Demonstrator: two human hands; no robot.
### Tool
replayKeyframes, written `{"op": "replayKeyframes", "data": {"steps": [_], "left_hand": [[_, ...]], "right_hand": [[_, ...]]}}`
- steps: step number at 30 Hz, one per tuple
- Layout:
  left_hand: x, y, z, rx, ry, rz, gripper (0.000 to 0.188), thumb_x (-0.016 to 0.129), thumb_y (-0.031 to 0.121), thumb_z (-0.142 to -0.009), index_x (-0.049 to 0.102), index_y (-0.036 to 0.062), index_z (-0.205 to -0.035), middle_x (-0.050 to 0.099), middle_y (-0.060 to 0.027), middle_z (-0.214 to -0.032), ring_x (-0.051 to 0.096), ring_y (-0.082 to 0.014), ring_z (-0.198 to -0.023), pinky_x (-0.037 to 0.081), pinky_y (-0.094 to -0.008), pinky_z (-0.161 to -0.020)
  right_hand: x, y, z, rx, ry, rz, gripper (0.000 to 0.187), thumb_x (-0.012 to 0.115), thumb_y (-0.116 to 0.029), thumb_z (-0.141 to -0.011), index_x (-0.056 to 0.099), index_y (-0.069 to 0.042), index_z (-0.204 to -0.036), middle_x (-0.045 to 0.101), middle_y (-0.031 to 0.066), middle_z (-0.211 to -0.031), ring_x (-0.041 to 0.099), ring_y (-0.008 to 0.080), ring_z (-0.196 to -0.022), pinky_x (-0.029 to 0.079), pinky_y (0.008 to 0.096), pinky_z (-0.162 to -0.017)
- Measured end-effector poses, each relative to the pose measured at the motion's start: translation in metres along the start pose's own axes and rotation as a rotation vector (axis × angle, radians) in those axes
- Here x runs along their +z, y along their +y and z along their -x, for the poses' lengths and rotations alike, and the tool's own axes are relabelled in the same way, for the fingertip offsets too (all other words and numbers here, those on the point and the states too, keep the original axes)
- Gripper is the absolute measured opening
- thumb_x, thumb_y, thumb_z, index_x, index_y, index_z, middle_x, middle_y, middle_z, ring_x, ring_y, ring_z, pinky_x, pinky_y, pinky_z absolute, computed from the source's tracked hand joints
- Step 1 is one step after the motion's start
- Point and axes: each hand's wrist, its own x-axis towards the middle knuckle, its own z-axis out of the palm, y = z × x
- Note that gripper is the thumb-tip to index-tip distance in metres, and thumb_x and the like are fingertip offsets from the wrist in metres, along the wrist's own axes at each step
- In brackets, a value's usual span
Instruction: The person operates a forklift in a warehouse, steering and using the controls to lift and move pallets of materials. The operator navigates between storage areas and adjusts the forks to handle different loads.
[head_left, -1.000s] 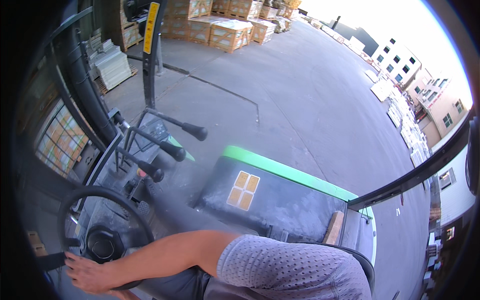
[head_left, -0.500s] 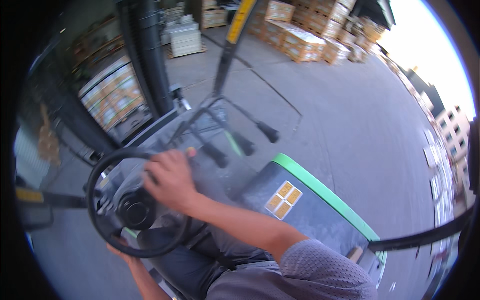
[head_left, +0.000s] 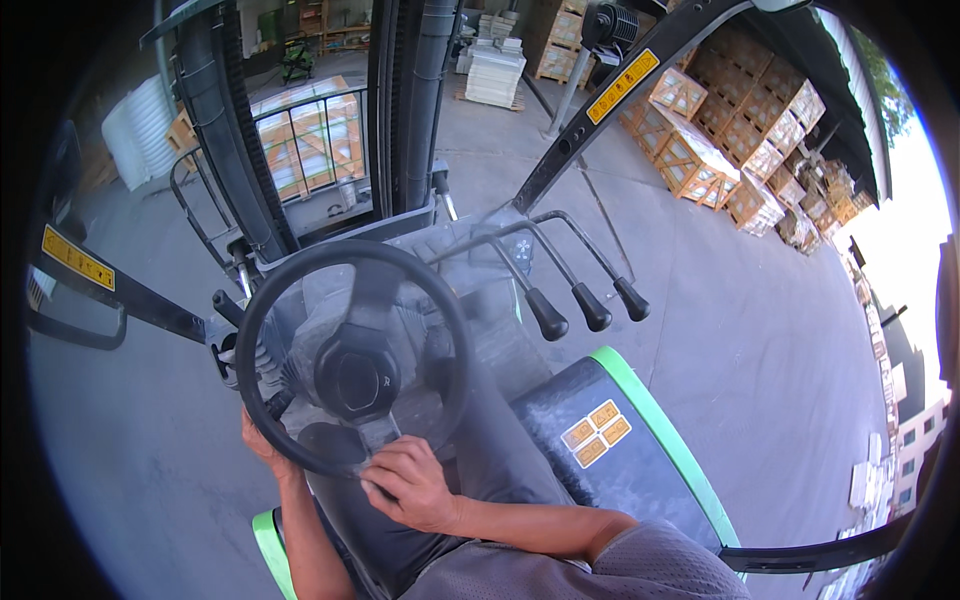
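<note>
Wheel (head_left: 357,372), black and round, stands in front of the person, over the legs (head_left: 505,445) and left of three levers (head_left: 592,309). Right hand (head_left: 412,485) is curled, fingers bent over the wheel's bottom edge. Left hand (head_left: 266,442) is at its lower left, partly hidden; how far it closes cannot be told.

left grip (head_left: 264,440): partly hidden | right grip (head_left: 412,485): fingers (head_left: 384,474) curled

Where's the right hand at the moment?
Head view, below centre: the right hand is at the steering wheel's lower rim, right of the left hand.
</note>
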Motion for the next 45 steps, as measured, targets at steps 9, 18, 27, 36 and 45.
{"op": "replayKeyframes", "data": {"steps": [9, 18, 27, 36, 45], "left_hand": [[0.060, -0.009, -0.049, -0.195, -0.044, 0.126, 0.048, 0.044, 0.034, -0.113, 0.066, -0.0078, -0.106, 0.067, -0.0197, -0.082, 0.056, -0.0301, -0.070, 0.047, -0.0429, -0.067], [0.112, -0.032, -0.107, -0.058, 0.076, 0.098, 0.042, 0.043, 0.031, -0.114, 0.063, -0.0045, -0.101, 0.060, -0.0095, -0.082, 0.051, -0.0190, -0.075, 0.046, -0.0369, -0.068], [0.172, -0.080, -0.176, -0.223, 0.039, 0.258, 0.048, 0.043, 0.033, -0.114, 0.066, -0.0060, -0.099, 0.067, -0.0125, -0.078, 0.055, -0.0214, -0.067, 0.048, -0.0390, -0.065], [0.215, -0.107, -0.208, -0.368, 0.044, 0.206, 0.046, 0.045, 0.037, -0.114, 0.061, 0.0006, -0.091, 0.049, 0.0007, -0.073, 0.043, -0.0117, -0.069, 0.038, -0.0328, -0.060], [0.190, -0.092, -0.172, -0.301, 0.113, 0.048, 0.040, 0.047, 0.028, -0.110, 0.063, -0.0018, -0.088, 0.060, -0.0243, -0.073, 0.058, -0.0390, -0.065, 0.042, -0.0508, -0.060]], "right_hand": [[0.078, 0.045, -0.069, -0.100, -0.079, -0.048, 0.025, 0.081, -0.006, -0.080, 0.071, -0.004, -0.103, 0.066, 0.0089, -0.107, 0.064, 0.0296, -0.101, 0.051, 0.0457, -0.090], [0.120, 0.104, -0.119, -0.094, -0.136, -0.058, 0.024, 0.081, -0.006, -0.081, 0.071, -0.005, -0.103, 0.066, 0.0079, -0.107, 0.064, 0.0308, -0.100, 0.050, 0.0443, -0.088], [0.159, 0.188, -0.168, -0.115, -0.268, -0.039, 0.024, 0.077, -0.011, -0.086, 0.067, -0.005, -0.107, 0.063, 0.0088, -0.111, 0.061, 0.0292, -0.107, 0.046, 0.0474, -0.100], [0.141, 0.274, -0.198, -0.191, -0.325, 0.072, 0.028, 0.082, -0.012, -0.079, 0.069, -0.009, -0.104, 0.065, 0.0069, -0.108, 0.063, 0.0277, -0.104, 0.048, 0.0471, -0.095], [0.076, 0.318, -0.218, 0.017, -0.180, 0.368, 0.022, 0.072, -0.006, -0.082, 0.067, -0.005, -0.103, 0.064, 0.0156, -0.103, 0.061, 0.0365, -0.099, 0.047, 0.0502, -0.091]]}}
